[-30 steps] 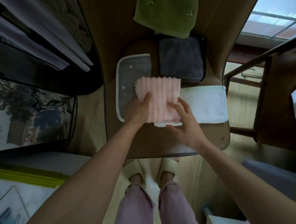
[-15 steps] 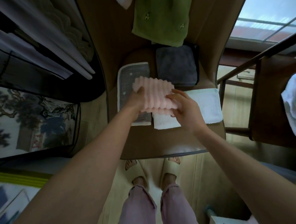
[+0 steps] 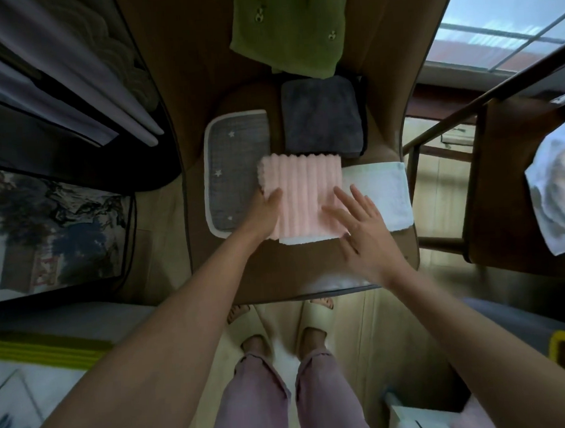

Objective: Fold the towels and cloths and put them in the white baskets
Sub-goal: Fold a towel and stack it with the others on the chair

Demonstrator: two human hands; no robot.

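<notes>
Mid frame on the chair seat point(image 3: 304, 271): grey star cloth point(image 3: 233, 170) folded at left; left hand point(image 3: 261, 211) and right hand point(image 3: 363, 229), fingers flat, press the folded pink towel point(image 3: 303, 193); white towel point(image 3: 381, 195) folded right; green towel point(image 3: 287, 27) unfolded above; no baskets visible, nothing basketed yet.

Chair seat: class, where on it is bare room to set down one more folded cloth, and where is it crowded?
Bare brown seat runs along the near edge, below the pink cloth and white towel. A smaller patch lies above the grey star cloth, left of the dark grey cloth. The middle is crowded: four cloths abut or overlap, with the left hand and right hand on the pink one.
</notes>
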